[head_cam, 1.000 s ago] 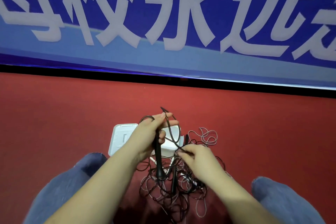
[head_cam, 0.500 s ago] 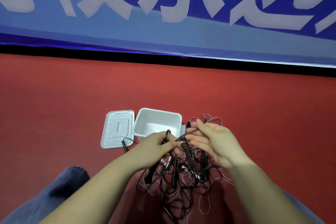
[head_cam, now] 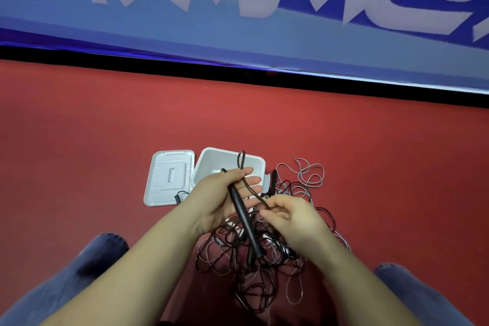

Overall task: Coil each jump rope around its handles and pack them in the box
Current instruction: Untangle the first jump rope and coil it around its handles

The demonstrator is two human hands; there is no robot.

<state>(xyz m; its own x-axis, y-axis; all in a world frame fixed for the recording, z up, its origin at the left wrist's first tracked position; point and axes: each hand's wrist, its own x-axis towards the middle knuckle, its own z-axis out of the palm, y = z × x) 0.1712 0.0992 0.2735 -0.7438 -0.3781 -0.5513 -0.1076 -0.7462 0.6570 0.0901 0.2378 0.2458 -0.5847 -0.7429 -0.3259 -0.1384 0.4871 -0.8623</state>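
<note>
Nearest, a tangle of jump ropes [head_cam: 254, 267] lies on the red floor [head_cam: 79, 153] between blue-clad knees [head_cam: 103, 249], above it the right hand [head_cam: 288, 216] pinching a cord and the left hand [head_cam: 225, 198] gripping black handles [head_cam: 244, 216], before the open white box [head_cam: 211, 161] and its lid [head_cam: 169, 177].

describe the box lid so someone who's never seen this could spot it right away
On the red floor in front of the person sits an open white box, partly hidden behind the left hand. The lid lies flat just to the left of the box, a pale rounded rectangle with a raised slot in its middle. Unlike the deep box and the tangled ropes, it is flat and shallow.
</note>
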